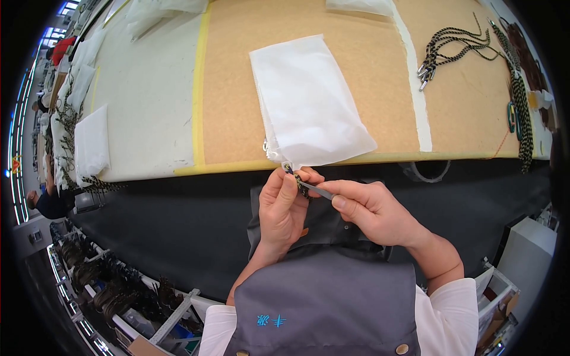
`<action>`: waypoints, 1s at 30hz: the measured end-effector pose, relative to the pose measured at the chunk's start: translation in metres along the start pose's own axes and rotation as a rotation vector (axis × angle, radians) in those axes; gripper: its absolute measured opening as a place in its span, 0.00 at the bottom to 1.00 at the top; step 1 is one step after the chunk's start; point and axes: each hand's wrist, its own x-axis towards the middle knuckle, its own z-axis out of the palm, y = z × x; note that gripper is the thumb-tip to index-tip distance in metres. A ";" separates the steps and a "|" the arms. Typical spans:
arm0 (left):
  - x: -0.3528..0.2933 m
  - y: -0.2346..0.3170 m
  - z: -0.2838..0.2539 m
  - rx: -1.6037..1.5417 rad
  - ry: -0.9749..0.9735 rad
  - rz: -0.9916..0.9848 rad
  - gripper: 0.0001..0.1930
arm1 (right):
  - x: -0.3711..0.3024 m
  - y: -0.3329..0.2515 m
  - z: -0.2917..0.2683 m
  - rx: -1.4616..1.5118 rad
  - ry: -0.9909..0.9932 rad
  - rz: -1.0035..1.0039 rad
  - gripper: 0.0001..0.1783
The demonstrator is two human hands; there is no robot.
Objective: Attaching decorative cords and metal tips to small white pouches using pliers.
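Note:
Just in front of the table's edge, my left hand (280,207) is closed on a black-and-yellow braided cord (288,168), pinched between thumb and fingers. A slim grey metal tool (316,190) with a tapering tip sits in my right hand (371,212), gripped by thumb and forefinger. Its tip meets the cord at the left hand's fingers; whether it goes into the braid I cannot tell. Directly beyond both hands lies a white translucent bag (309,101), its near corner reaching the table edge. A small shiny metal piece (265,144) shows at the bag's left side.
The brown-topped table (231,107) has yellow tape (199,89) along its edges. Several metal-tipped cords (451,44) lie at right, beside a hanging cord bundle (521,113) and green-handled snips (512,117). More white bags (92,139) lie left. A rack (172,317) stands lower left.

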 end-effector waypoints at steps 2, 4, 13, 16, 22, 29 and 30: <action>0.000 -0.001 0.000 0.004 0.018 0.008 0.13 | -0.002 -0.012 0.003 -0.257 0.062 -0.082 0.19; 0.000 -0.002 0.002 0.008 0.032 0.013 0.13 | -0.002 -0.013 0.008 -0.335 0.102 -0.134 0.19; 0.001 -0.001 0.006 -0.003 0.052 -0.036 0.15 | 0.000 -0.003 -0.004 -0.040 -0.024 0.060 0.21; 0.002 -0.003 0.003 -0.066 -0.010 -0.036 0.15 | 0.000 -0.005 -0.008 0.104 -0.087 0.125 0.21; 0.002 -0.002 0.003 -0.059 -0.013 -0.030 0.15 | 0.003 -0.002 -0.010 0.279 -0.135 0.195 0.21; 0.003 -0.002 0.003 -0.063 -0.006 -0.045 0.15 | 0.004 0.002 -0.011 0.354 -0.126 0.235 0.20; 0.003 -0.002 0.002 -0.061 -0.010 -0.046 0.15 | 0.004 0.001 -0.010 0.354 -0.127 0.236 0.20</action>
